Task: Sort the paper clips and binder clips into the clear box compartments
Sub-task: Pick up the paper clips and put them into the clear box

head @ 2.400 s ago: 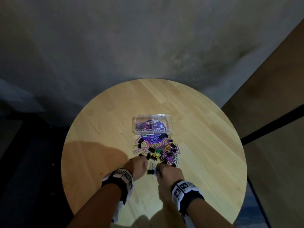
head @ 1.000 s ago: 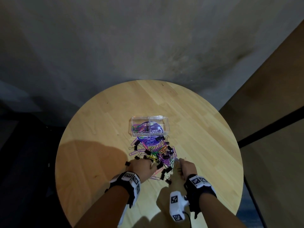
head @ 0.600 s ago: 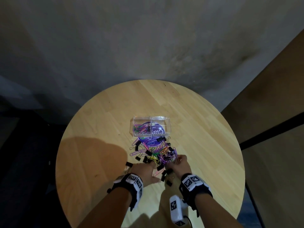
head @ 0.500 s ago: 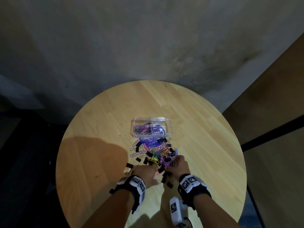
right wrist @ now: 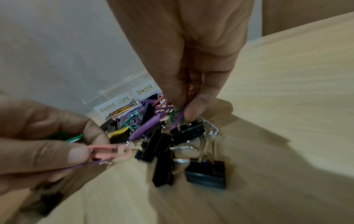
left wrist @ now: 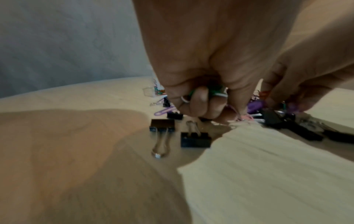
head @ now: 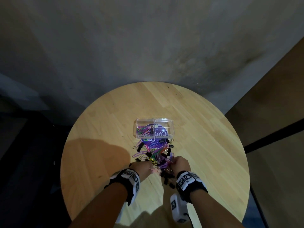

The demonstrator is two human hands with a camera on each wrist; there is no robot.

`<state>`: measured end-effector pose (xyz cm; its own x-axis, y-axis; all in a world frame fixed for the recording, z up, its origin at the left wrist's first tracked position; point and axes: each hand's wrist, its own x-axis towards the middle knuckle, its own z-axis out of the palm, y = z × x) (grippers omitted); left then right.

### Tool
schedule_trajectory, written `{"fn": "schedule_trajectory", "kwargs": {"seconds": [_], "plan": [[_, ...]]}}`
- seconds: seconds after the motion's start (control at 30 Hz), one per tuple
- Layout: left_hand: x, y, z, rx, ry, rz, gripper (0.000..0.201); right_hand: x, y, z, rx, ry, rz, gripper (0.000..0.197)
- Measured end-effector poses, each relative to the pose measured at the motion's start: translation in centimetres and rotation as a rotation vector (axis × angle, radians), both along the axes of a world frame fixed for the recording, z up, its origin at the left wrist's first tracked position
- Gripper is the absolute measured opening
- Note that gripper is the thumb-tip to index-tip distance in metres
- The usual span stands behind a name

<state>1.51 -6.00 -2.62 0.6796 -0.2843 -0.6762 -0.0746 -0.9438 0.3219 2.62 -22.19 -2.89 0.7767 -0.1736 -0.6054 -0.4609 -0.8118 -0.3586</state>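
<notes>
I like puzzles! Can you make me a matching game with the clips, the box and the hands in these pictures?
Things:
1. left hand
2. right hand
3. left part of the clear box
4. two black binder clips

Where or how:
A. holds colourful paper clips inside
B. pinches a pink paper clip
C. lie on the table near the left hand, apart from the pile
D. pinches purple and green paper clips over the pile

Pairs: 1-B, 2-D, 3-A, 4-C
</notes>
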Motion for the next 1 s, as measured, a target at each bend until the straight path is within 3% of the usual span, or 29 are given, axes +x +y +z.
{"fn": "schedule_trajectory", "kwargs": {"seconds": [0.07, 0.2, 0.3, 0.43, 0.53, 0.63, 0.7, 0.87, 1.0], "plan": [[0.5, 0.5, 0.5, 0.015, 0.006, 0.016, 0.033, -0.1, -0.4, 0.6, 0.029, 0.02, -0.026, 0.016], [1.2, 0.9, 1.8, 0.045, 0.028, 0.034, 0.039, -0.1, -1.3, 1.6, 0.027, 0.017, -0.075, 0.031], [1.4, 1.2, 2.6, 0.049, 0.006, 0.103, 0.033, 0.1, -1.6, 2.4, 0.059, 0.007, -0.084, 0.031], [1.8, 1.7, 4.8, -0.071, 0.035, 0.225, 0.032, 0.5, -1.7, 4.6, 0.073, 0.026, -0.076, 0.042], [2.9, 2.3, 6.7, -0.248, 0.117, 0.351, 0.025, 1.1, -1.1, 6.7, 0.118, 0.017, -0.071, 0.027], [4.7, 2.7, 8.1, -0.223, 0.124, 0.374, 0.014, 3.0, 0.3, 8.3, 0.177, -0.05, -0.088, 0.03], [6.3, 2.7, 8.5, -0.164, 0.029, 0.38, 0.01, 4.7, 1.8, 9.4, 0.217, -0.094, -0.067, 0.033], [9.9, 3.1, 10.0, -0.097, -0.091, 0.362, 0.037, 9.5, 6.3, 10.1, 0.212, -0.2, 0.026, 0.018], [12.3, 3.1, 8.8, -0.061, -0.19, 0.411, 0.042, 12.6, 8.8, 8.7, 0.07, -0.176, 0.092, 0.023]]}}
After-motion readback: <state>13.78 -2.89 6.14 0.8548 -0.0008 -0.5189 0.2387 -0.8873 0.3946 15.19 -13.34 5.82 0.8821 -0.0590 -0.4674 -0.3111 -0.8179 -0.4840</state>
